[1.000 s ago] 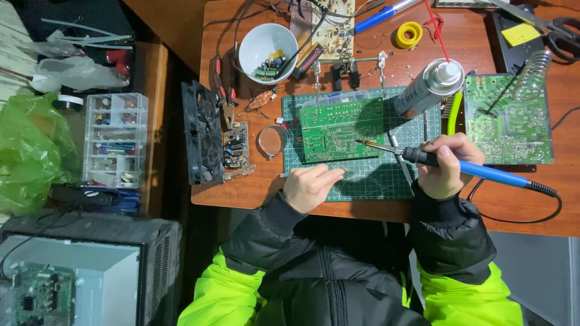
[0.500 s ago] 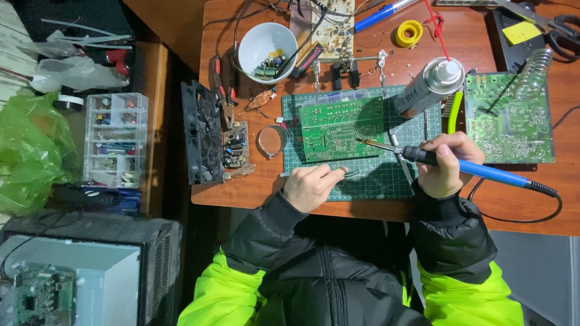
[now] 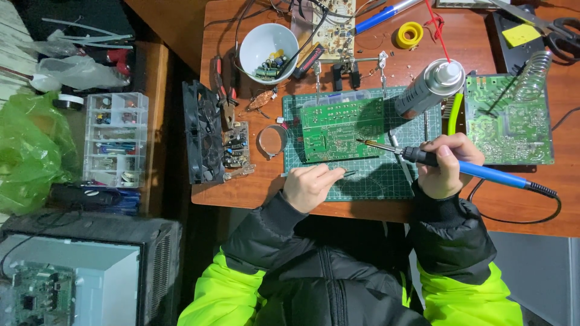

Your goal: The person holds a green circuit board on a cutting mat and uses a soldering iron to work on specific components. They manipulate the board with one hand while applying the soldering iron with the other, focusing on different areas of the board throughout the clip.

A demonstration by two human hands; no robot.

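A: What are the hands doing?

B: The right hand is gripping a blue soldering iron, fingers wrapped closed around the handle. Its tip is pointing toward nine o'clock and touching, or hovering just over, the right edge of a green board on a cutting mat.

A: And the other?

B: The left hand is resting on the mat at the board's seven o'clock, loosely curled, pinching what looks like a thin dark tool; I cannot tell what it is.

A: Which step is this?

B: Likely working a solder joint near the board's right edge. The next move probably calls for a steady tip on one pad.

A: Anything nearby?

B: A spray can is standing at the board's two o'clock, and a white bowl at eleven o'clock.
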